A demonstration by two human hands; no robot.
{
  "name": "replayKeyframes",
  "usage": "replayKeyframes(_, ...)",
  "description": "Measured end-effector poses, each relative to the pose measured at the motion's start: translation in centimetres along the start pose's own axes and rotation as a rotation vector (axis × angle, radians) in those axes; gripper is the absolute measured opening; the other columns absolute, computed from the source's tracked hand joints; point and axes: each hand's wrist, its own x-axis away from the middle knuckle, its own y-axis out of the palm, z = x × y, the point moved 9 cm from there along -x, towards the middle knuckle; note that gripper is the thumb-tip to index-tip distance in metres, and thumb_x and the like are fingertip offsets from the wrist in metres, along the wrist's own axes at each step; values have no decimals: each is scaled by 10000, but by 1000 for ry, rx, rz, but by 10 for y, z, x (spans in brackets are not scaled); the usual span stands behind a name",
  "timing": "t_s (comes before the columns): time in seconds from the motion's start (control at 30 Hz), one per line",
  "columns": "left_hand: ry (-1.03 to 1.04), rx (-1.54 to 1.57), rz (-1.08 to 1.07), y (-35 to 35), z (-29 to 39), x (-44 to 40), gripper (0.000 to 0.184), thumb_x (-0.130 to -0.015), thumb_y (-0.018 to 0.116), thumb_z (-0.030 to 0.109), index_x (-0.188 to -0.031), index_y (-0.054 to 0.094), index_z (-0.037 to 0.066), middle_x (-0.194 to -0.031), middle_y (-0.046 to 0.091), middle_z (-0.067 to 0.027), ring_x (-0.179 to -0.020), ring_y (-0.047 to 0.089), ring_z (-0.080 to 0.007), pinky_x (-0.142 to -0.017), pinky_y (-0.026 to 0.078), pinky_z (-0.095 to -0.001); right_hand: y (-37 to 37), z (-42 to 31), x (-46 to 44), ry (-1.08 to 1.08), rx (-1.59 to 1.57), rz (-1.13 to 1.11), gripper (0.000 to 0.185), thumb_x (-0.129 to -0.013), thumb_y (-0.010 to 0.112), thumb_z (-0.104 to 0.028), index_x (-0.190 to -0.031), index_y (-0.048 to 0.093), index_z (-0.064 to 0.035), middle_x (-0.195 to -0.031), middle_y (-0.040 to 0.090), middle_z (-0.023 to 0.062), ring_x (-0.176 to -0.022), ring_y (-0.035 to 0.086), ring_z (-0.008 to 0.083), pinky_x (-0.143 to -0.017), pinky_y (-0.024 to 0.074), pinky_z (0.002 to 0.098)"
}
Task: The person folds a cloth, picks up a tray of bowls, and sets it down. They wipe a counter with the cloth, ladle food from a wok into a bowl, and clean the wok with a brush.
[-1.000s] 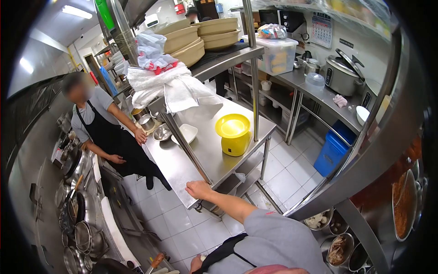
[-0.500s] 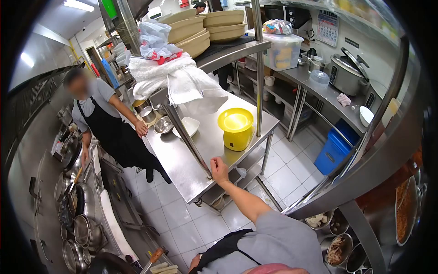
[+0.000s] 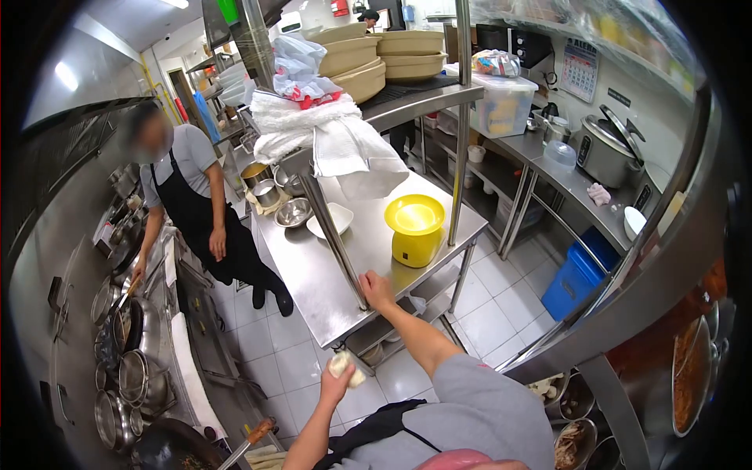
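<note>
Head view, looking forward and down

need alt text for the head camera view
A person's left hand holds a pale item; the right hand is by a steel kitchen table bearing a yellow dish-topped device. Nearby, a co-worker in a black apron reaches to a wooden-handled utensil.

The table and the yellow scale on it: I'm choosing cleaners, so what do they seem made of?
The table: bare metal, likely stainless steel, softly shiny; its grey top shows blurred reflections. The yellow scale: probably glossy plastic, by its even, shiny colour; painted metal possible.
</note>
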Motion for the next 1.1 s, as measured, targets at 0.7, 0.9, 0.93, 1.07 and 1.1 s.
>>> replayKeyframes(0.7, 299, -251, 390, 6, 95, -124, 480, -829, 732, 402, -1094, 554, 44, -915, 688, -218, -885, 671, -411, -773, 508, -462, 3, -13, -4, -130, 86, -171, 304, -936, 597, -337, -830, 621, -53, -725, 646, 193, -683, 630, 402, -615, 489, 471)
replayKeyframes(0.9, 367, -176, 390, 4, 88, -128, 440, -848, 735, 330, -1104, 551, 23, -925, 692, -155, -851, 679, -275, -771, 519, -390, 3, -12, 2, -92, 124, -76, 291, -942, 584, -315, -817, 617, -53, -705, 627, 194, -678, 622, 403, -614, 486, 475)
replayKeyframes(0.93, 361, -155, 375, 6, 92, -127, 434, -851, 732, 323, -1105, 554, 19, -928, 691, -150, -854, 676, -267, -777, 519, -384, 1, -15, 1, -112, 130, -66, 293, -943, 582, -313, -813, 617, -52, -704, 626, 196, -677, 622, 403, -614, 486, 475)
replayKeyframes(1.07, 349, -85, 330, 5, 96, -124, 410, -868, 712, 300, -1107, 568, 0, -934, 682, -131, -853, 659, -244, -786, 517, -369, 0, -16, 0, -95, 117, -75, 316, -950, 556, -342, -810, 598, -61, -761, 648, 188, -725, 626, 408, -666, 494, 494)
replayKeyframes(1.1, 350, -71, 318, 5, 93, -124, 404, -875, 705, 296, -1108, 571, -5, -933, 678, -126, -849, 653, -239, -785, 516, -367, 0, -15, 1, -88, 117, -75, 315, -951, 555, -341, -810, 597, -62, -758, 647, 187, -723, 626, 407, -662, 495, 493)
